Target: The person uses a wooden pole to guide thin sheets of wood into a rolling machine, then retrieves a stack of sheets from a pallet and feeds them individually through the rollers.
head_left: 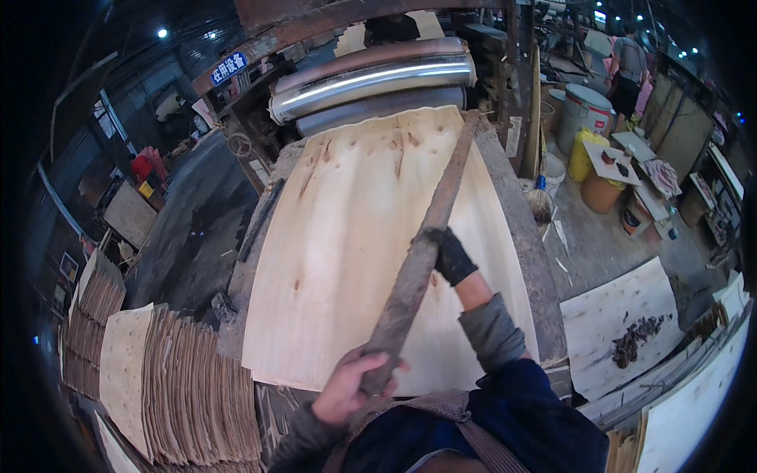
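Head view looks down on your two hands gripping a long, rusty bar [426, 236] that runs diagonally from about 6 o'clock up toward 12 o'clock. Your left hand [347, 386], bare, is wrapped around the bar's near end at roughly 6 o'clock, fingers curled tight about it with the thumb over the top. Your right hand [448, 254], in a dark glove, is closed on the bar near the centre of the picture, at about its middle length; the fingers fold around its far side, so you cannot see how far they reach.

The bar lies over a pale veneer sheet [347, 252] spread on a grimy work table [524, 260], its far tip reaching the sheet's upper edge near 12 o'clock. Just beyond that edge, shiny metal rollers [371, 79] lie crosswise.

At 8 o'clock, a fanned stack of thin veneer sheets [181, 378] stands on edge, well apart from your hands. At 4 o'clock, a white board [615, 315] carries a dark heap of scraps. Toward 1 o'clock stand a yellow container [585, 154] and a grey drum [583, 110], and another person [628, 67] stands beyond them.
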The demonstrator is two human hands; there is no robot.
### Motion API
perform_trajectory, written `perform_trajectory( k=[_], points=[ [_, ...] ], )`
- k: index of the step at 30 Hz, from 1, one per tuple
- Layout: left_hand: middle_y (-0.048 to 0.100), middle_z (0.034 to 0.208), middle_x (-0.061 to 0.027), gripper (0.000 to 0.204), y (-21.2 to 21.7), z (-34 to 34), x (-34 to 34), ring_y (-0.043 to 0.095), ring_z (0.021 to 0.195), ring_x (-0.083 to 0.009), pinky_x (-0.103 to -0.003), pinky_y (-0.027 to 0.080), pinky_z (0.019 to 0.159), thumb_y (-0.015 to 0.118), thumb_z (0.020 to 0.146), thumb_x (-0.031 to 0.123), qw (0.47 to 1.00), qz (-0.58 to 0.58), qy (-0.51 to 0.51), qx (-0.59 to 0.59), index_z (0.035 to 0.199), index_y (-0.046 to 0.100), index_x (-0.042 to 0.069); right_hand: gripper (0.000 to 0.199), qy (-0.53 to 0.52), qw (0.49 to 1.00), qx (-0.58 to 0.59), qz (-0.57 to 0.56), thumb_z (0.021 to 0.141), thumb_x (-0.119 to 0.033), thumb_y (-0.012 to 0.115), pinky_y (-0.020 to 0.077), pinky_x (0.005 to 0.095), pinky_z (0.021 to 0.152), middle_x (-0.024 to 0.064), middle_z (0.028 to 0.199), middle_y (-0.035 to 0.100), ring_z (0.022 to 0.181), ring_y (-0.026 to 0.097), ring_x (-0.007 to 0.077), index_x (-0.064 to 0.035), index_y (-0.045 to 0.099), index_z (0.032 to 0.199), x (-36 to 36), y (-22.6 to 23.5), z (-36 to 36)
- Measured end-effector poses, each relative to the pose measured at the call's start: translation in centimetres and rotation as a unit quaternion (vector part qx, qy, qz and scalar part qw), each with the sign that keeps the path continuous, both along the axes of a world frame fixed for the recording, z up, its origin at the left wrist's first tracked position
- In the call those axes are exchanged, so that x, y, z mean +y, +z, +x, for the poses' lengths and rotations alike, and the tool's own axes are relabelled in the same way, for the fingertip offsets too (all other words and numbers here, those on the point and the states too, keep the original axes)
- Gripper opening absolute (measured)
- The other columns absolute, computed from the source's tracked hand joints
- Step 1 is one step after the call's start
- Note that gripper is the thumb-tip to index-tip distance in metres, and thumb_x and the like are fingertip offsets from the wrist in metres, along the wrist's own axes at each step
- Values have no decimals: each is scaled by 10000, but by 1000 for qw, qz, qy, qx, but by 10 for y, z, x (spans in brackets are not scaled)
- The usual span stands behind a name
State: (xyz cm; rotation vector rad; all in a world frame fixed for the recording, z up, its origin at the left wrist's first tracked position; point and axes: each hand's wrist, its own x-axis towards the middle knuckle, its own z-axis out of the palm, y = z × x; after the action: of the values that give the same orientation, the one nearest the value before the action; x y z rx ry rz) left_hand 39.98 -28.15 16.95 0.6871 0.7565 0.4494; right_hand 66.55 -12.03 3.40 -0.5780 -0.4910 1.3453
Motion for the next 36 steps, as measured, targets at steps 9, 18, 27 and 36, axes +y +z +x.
perform_trajectory(
  k=[9, 18, 27, 36],
  points=[
    [638, 916, -140, 419, -44, 81, -9, 616, 779, -240, -327, 486, 699, 490, 913, 338, 850, 369, -366, 94, 1140, 525, -13, 300, 89, 985, -72, -129, 834, -179, 566, 511, 403, 803, 180, 914, 629, 838, 627, 294, 52, 550, 1025, -94, -10, 134],
    [620, 900, -155, 291, 27, 103, 31, 615, 788, -283, -395, 472, 692, 527, 861, 198, 570, 706, -373, 194, 1063, 531, -12, 372, -191, 870, -365, -272, 786, -56, 603, 498, 306, 643, 115, 927, 611, 768, 605, 209, -10, 498, 1141, -165, -117, 194],
    [442, 770, -72, 127, 96, 131, -10, 488, 725, -196, -360, 413, 702, 509, 744, 135, 125, 981, -125, 76, 810, 499, 26, 379, -163, 858, -408, -265, 844, -144, 534, 448, 308, 785, 118, 956, 631, 842, 598, 223, -56, 461, 1205, -182, -183, 219],
    [467, 779, -85, 141, 101, 147, -11, 507, 740, -210, -371, 432, 687, 514, 747, 139, 109, 977, -173, 69, 822, 515, 20, 202, -306, 840, -363, -263, 872, -130, 433, 403, 326, 865, 123, 956, 623, 874, 588, 215, -45, 513, 1038, -259, 37, 90]
  ],
)
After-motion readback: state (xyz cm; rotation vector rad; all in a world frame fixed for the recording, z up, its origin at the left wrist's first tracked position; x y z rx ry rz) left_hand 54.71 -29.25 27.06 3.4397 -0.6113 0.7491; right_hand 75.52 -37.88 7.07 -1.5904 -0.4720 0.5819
